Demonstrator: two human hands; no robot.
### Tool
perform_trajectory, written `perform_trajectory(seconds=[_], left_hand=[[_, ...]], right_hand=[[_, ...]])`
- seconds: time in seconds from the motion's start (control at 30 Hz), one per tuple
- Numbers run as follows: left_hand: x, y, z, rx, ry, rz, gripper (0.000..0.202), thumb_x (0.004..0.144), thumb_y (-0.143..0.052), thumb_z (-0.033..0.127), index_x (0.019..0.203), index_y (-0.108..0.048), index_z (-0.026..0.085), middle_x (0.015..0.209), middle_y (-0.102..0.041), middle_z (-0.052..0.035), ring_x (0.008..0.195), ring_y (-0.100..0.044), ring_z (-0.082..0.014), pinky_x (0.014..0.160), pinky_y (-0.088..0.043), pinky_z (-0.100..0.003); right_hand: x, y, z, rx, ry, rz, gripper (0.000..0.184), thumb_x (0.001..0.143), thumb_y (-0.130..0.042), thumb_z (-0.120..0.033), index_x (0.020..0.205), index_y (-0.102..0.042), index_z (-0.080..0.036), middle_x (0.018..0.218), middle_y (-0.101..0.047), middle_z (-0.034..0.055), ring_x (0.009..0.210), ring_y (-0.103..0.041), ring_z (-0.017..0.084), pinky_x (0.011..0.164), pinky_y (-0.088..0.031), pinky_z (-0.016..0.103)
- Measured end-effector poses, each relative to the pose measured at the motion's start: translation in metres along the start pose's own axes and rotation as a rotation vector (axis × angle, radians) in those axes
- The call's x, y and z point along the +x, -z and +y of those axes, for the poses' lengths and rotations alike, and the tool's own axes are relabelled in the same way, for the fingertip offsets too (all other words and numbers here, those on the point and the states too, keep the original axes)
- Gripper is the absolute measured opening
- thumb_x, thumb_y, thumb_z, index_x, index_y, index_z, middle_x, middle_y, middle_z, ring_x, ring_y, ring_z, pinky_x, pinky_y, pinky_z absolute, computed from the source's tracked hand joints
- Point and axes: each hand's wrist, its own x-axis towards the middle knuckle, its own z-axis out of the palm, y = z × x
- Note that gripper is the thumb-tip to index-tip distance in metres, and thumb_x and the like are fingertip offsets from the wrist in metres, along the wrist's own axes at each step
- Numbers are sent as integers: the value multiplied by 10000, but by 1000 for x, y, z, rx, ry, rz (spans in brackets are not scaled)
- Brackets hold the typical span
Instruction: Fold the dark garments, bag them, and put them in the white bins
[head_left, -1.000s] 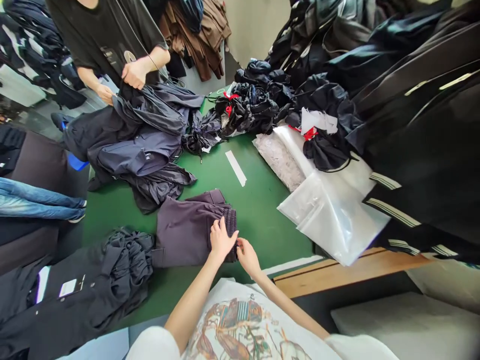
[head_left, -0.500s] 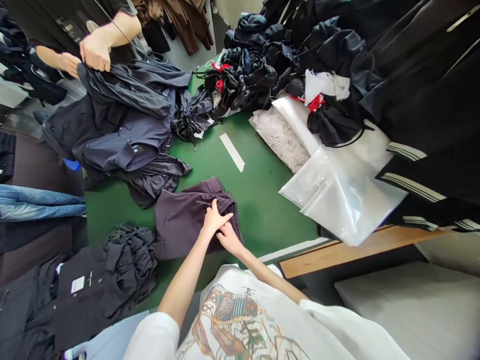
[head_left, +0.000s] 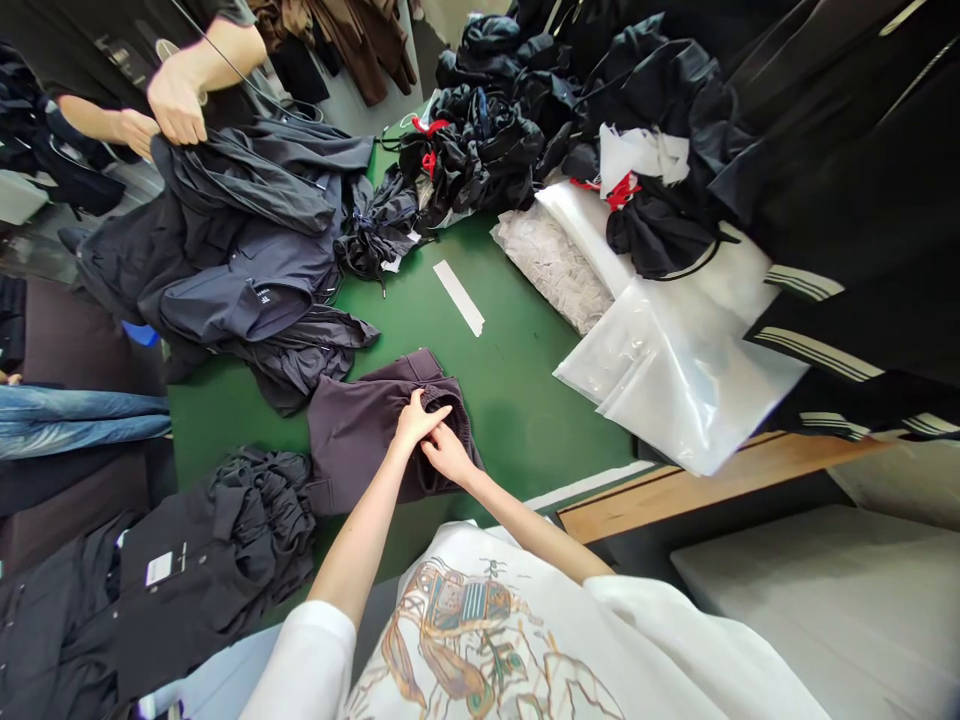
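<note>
Folded dark plum trousers [head_left: 360, 430] lie on the green table [head_left: 517, 400] in front of me. Their elastic waistband edge faces right and gapes, showing a dark inside. My left hand [head_left: 414, 420] grips the upper part of this edge, thumb reaching across to the right. Just below and to the right, my right hand [head_left: 448, 455] is closed on the same edge, its fingertips close against the left hand. Some fingers of both hands are hidden in the fabric.
Clear plastic bags [head_left: 675, 360] and a grey packet [head_left: 547, 265] lie to the right. Black garments [head_left: 487, 130] are heaped behind. At far left a co-worker's hand [head_left: 178, 105] holds a dark jacket [head_left: 247, 190]. Black clothes [head_left: 202, 560] lie front left; a paper strip [head_left: 458, 298] lies mid-table.
Both hands have shifted slightly left, gripping the waistband edge. This edge now gapes wider than before. The whole view has shifted a little.
</note>
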Motion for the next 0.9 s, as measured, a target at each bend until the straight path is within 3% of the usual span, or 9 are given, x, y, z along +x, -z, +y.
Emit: perform_trajectory(seconds=[0.1, 0.17, 0.27, 0.3, 0.37, 0.5, 0.67, 0.8, 0.9], left_hand=[[-2, -7, -2, 104, 29, 109, 656, 740, -642, 340, 1332, -395, 203, 1121, -657, -145, 1049, -616, -271, 872, -455, -331], [-2, -2, -2, 175, 2, 105, 580, 750, -609, 281, 1300, -438, 216, 1080, -676, -132, 1019, -631, -262, 846, -466, -322], [0, 16, 0, 288, -52, 40, 481, 734, -587, 277, 1209, -531, 218, 1093, -676, -123, 1025, -628, -265, 842, -473, -320], [0, 25, 1, 324, -64, 12, 453, 728, -584, 287, 1174, -558, 219, 1106, -672, -119, 1030, -626, -267, 846, -474, -322], [2, 42, 4, 377, -76, -45, 408, 707, -587, 300, 1107, -604, 220, 1112, -671, -111, 1019, -628, -272, 844, -477, -327], [3, 71, 6, 391, -73, -123, 328, 658, -616, 286, 973, -663, 209, 1027, -698, -102, 944, -649, -284, 805, -491, -328], [3, 91, 5, 352, -69, -162, 294, 628, -654, 235, 918, -672, 189, 972, -704, -95, 930, -645, -284, 804, -485, -316], [1, 84, 3, 232, -51, -158, 474, 671, -661, 286, 1122, -581, 164, 1070, -672, -107, 970, -629, -261, 823, -483, -310], [-13, 55, -3, -218, -17, -207, 655, 803, -558, 411, 1367, -312, 189, 1203, -610, -107, 998, -619, -200, 823, -494, -300]], right_hand=[[-4, 7, -5, -111, 32, -84, 241, 826, -377, -159, 911, -602, -178, 1011, -623, 87, 945, -560, 194, 874, -443, 332], [-1, 19, -6, -282, -56, 62, 215, 837, -394, -188, 923, -590, -163, 962, -619, 106, 917, -552, 222, 855, -438, 368], [18, 41, -5, -452, -88, 289, 305, 803, -500, -229, 1089, -535, -128, 1104, -581, 156, 1025, -508, 273, 886, -414, 417], [29, 47, -4, -459, -61, 261, 363, 786, -535, -233, 1133, -519, -129, 1146, -572, 157, 1049, -503, 278, 896, -412, 419], [55, 56, -2, -396, -16, 69, 382, 754, -571, -199, 1133, -542, -157, 1145, -603, 121, 1036, -534, 253, 899, -425, 391], [99, 64, -2, -128, -29, -291, 303, 707, -522, -63, 965, -636, -173, 999, -683, 37, 927, -605, 165, 854, -452, 273], [114, 61, -7, 7, -55, -398, 269, 662, -497, -43, 857, -659, -135, 805, -681, 10, 756, -589, 143, 745, -463, 255], [106, 53, -3, 176, -148, -242, 239, 668, -519, -80, 862, -644, -141, 844, -677, -1, 793, -583, 129, 792, -459, 255], [85, 50, 13, 250, -275, -9, 231, 767, -481, -185, 940, -633, -166, 997, -673, 22, 938, -589, 142, 889, -443, 286]])
